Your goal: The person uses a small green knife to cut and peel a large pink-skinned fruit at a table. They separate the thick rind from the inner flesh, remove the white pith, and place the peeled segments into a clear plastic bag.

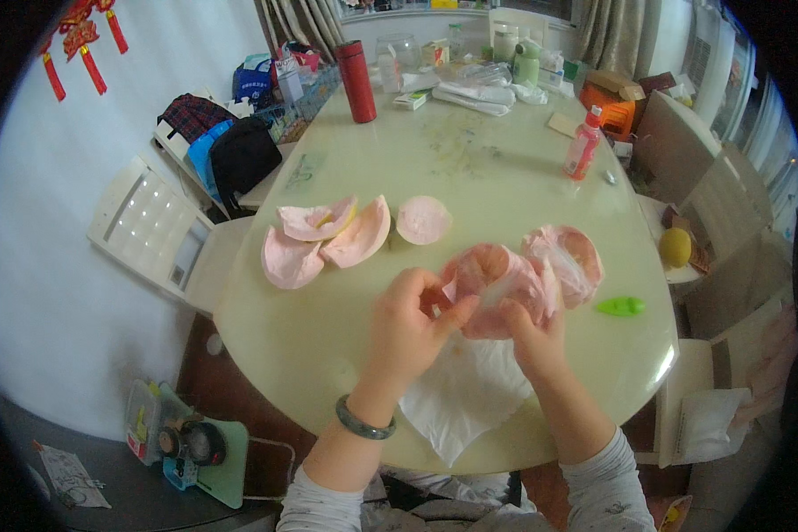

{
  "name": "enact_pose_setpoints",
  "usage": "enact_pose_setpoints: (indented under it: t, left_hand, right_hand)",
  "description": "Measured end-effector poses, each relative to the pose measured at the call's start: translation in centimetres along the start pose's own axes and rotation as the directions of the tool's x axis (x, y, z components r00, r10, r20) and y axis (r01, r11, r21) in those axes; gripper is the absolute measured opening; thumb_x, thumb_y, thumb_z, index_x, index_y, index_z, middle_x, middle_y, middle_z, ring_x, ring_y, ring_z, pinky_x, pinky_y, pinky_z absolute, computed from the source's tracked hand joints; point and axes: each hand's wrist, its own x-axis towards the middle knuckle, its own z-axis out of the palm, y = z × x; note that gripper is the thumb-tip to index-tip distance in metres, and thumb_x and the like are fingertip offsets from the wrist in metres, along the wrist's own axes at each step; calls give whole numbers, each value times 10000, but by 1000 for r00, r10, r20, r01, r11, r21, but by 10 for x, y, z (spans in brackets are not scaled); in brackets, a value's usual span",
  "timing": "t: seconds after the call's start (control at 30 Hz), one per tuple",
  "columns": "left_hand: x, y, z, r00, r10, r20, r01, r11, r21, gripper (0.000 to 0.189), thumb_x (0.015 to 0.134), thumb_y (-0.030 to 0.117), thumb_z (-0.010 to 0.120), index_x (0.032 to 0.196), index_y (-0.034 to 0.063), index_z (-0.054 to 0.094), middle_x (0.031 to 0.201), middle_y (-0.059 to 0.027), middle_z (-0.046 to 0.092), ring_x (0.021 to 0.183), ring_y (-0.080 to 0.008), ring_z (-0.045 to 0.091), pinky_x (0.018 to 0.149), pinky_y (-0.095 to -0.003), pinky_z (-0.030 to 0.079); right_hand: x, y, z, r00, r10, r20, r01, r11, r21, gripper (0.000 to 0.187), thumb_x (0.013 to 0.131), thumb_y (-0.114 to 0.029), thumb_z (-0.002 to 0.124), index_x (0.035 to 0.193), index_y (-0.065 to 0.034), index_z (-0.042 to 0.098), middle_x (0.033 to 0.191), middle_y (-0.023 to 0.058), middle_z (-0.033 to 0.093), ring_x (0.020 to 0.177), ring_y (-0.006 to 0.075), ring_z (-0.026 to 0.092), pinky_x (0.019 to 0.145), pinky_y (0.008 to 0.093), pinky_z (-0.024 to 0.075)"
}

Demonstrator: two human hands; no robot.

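A peeled pomelo piece with pinkish membrane is held between both hands above the near part of the table. My left hand pinches its left edge with thumb and fingers, and my right hand grips its lower right side. Just behind on the right lies another pomelo portion. Curved pieces of thick pomelo rind are piled at the left, with a round rind cap beside them. Under my hands a white sheet lies on the table. A green plastic peeling tool rests to the right.
The glossy table has a red flask and a pink bottle farther back. Plastic bags and jars crowd its far end. White chairs flank it; a yellow fruit sits on the right one.
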Motion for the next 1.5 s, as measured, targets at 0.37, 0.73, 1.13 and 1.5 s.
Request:
enact_pose_setpoints:
  t: [0.37,0.73,1.13,1.5]
  left_hand:
    - [1,-6,-19,958,-171,231,261,853,-452,193,921,182,578,790,52,522,688,8,542,576,-65,469,522,-224,407]
    - [8,-10,-44,976,-152,155,158,9,-987,124,953,186,505,860,104,510,769,-10,531,679,-111,464,626,-278,407]
    - [2,10,-38,972,234,21,-204,888,-412,166,758,-58,655,850,58,579,817,-68,611,682,-171,555,654,-270,470]
    - [-10,15,-33,936,351,-26,-297,750,-591,128,747,-34,686,696,59,613,894,-58,486,705,-192,575,640,-335,501]
  right_hand:
    - [3,-3,-4,980,130,151,-135,990,26,557,807,-80,651,1294,-40,385,1194,71,520,1085,175,527,894,314,468]
    - [18,2,-21,871,301,389,-444,820,361,514,889,-259,554,1308,-63,331,1105,122,559,876,220,637,586,340,561]
    - [11,4,-13,898,356,259,-425,855,298,470,885,-227,560,1282,-98,344,1051,104,580,817,217,649,492,332,544]
    - [8,4,-8,906,367,213,-415,869,268,451,887,-219,560,1277,-85,375,1039,95,589,804,216,650,512,331,544]
